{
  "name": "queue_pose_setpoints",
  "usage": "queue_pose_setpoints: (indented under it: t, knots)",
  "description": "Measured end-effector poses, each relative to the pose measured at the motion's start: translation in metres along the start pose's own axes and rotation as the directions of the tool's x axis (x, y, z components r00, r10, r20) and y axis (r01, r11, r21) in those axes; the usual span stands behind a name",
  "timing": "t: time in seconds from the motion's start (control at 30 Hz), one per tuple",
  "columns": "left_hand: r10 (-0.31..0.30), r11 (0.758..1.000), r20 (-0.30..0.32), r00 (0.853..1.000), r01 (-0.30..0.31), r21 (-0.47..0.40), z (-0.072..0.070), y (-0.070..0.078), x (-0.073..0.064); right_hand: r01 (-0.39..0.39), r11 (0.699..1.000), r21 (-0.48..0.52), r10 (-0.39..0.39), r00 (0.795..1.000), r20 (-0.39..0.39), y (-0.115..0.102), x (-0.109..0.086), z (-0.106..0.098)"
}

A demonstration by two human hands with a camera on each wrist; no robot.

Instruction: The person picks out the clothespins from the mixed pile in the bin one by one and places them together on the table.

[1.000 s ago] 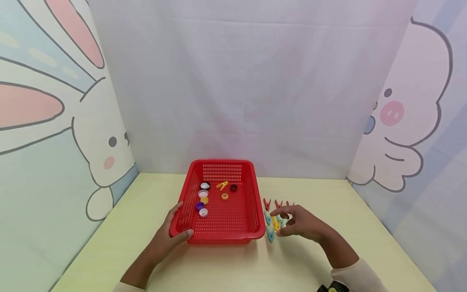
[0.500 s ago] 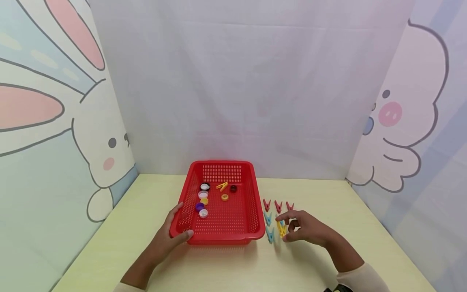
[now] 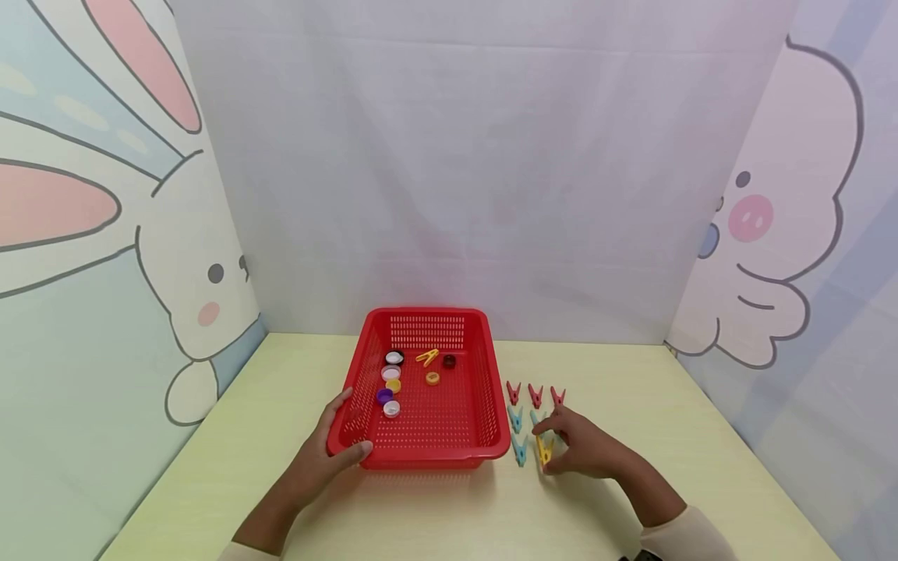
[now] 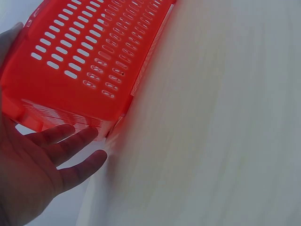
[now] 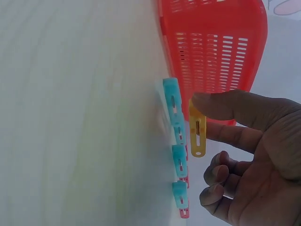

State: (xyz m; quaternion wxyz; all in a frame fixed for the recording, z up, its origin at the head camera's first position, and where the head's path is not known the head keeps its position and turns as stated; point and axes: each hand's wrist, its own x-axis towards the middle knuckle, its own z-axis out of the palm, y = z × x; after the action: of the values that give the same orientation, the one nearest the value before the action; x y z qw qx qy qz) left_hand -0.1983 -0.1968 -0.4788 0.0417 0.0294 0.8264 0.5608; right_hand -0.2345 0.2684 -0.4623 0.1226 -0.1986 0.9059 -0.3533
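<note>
A red plastic basket (image 3: 498, 389) stands on the table. My left hand (image 3: 319, 460) holds its near left corner, thumb over the rim and fingers along the outside wall. In the left wrist view those fingers (image 4: 77, 172) are fairly straight. To the basket's right, my right hand (image 3: 582, 444) pinches a yellow clothespin (image 5: 198, 132) between thumb and index finger, low over the table, with the other fingers loosely curled. Beside it are several light blue clothespins (image 3: 520, 450), partly covered by the hand. Three red clothespins (image 3: 536, 396) lie in a row behind them.
Inside the basket are a yellow clothespin (image 3: 428, 357), a dark brown cap (image 3: 449, 361), an orange cap (image 3: 432, 379) and a column of caps along the left, among them a purple one (image 3: 384, 396). A pale curtain (image 3: 456, 195) closes off the table's back.
My right hand has carried the yellow clothespin a little to the right and nearer, down beside the blue clothespins. My left hand and the basket have not moved.
</note>
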Motion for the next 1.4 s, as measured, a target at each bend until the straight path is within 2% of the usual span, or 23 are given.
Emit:
queue_pose_setpoints:
  t: [0.17,0.53,1.4]
  knots:
    - [0.000,1.000,0.000,1.000,0.000,-0.002,0.000,-0.003,0.001,0.026,0.999,-0.024,-0.026,1.000,0.005,0.000,0.001,0.005]
    - [-0.001,1.000,-0.001,1.000,0.001,-0.002,0.000,-0.004,0.001,-0.032,0.998,-0.051,0.032,0.999,0.002,0.008,0.005,0.010]
    - [0.001,1.000,-0.009,1.000,-0.001,-0.001,0.001,-0.003,0.000,0.006,0.999,-0.032,-0.005,1.000,0.022,0.008,0.002,0.007]
